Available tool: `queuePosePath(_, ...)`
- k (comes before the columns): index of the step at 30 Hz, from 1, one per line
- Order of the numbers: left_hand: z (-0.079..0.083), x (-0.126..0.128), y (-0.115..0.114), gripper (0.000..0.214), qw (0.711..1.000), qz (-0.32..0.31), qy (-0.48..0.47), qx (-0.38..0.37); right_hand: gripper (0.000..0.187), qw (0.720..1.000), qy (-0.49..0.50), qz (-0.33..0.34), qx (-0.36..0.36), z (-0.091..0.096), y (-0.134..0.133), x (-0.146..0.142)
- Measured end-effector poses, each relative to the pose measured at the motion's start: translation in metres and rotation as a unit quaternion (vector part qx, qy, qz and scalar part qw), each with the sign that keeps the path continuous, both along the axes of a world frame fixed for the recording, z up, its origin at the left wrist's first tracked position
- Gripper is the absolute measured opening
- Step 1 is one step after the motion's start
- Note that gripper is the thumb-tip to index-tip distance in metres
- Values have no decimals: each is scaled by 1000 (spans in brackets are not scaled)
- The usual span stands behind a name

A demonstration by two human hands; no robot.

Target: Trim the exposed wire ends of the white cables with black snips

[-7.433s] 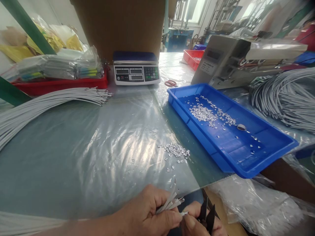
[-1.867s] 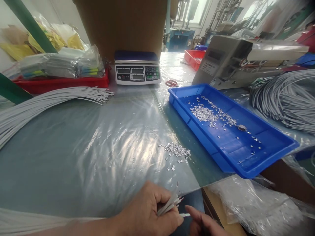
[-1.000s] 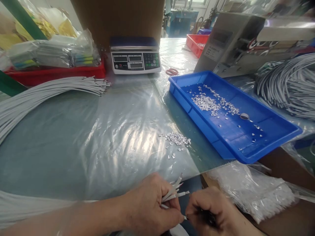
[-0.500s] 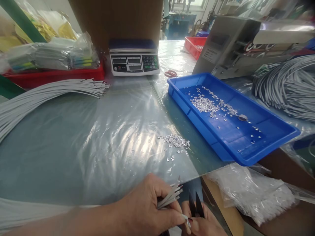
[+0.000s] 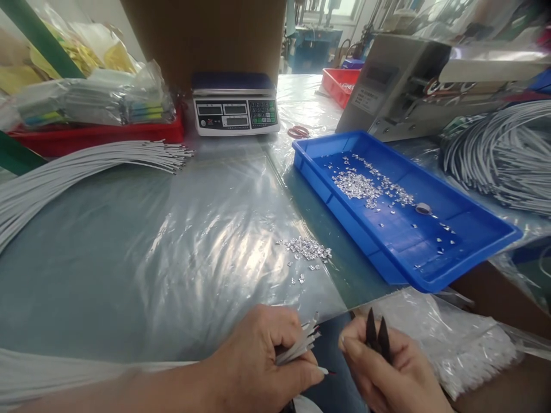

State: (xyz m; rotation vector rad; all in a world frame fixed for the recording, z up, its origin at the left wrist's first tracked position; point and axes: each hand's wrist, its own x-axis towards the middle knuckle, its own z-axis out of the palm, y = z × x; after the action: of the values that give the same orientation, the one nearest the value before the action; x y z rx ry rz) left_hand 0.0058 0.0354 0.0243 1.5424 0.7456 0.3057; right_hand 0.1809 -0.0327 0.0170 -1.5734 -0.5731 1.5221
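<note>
Thin white plastic-coated cables [image 5: 297,350]: bunched in the left hand over the counter's near edge, tips pointing right; one pokes out lower, with a red strand at its end.
Left hand [image 5: 269,355]: fingers closed round the bunch.
Right hand [image 5: 387,364]: just right of the cables, not touching them; fingers wrapped round black-bladed snips [image 5: 372,332], blades upward and slightly parted. Cannot tell whether the pinched fingertips hold anything.
Clear-film-covered green counter [image 5: 86,275]: carries a small heap of silvery scraps [image 5: 307,248].
Long blue plastic tray [image 5: 348,218]: beyond, rightward, holding similar pieces.
White digital scale [image 5: 236,115]: farther back.
</note>
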Motion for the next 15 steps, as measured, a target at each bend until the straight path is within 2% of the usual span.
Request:
queuePosePath(2, 1, 0, 0, 24, 999, -1, 13, 33, 36, 993, -114, 16, 39, 1, 16, 2)
queuePosePath(4, 2, -1, 0, 33, 995, -3, 42, 88, 30, 969, -226, 47, 92, 1, 31, 2)
queuePosePath(6, 3, -2, 0, 38, 988, -1, 64, 137, 25, 952, -275, 65, 117, -2, 43, 3)
queuePosePath(8, 2, -4, 1, 38, 986, 1, 70, 152, 20, 953, -272, 64, 118, -6, 49, 3)
queuePosePath(12, 2, -5, 4, 36, 990, -10, 91, 111, 44, 959, -252, 48, 123, -15, 48, 7)
queuePosePath(15, 3, -6, 5, 38, 993, -21, 98, 55, 33, 960, -249, 39, 126, -14, 42, 7)
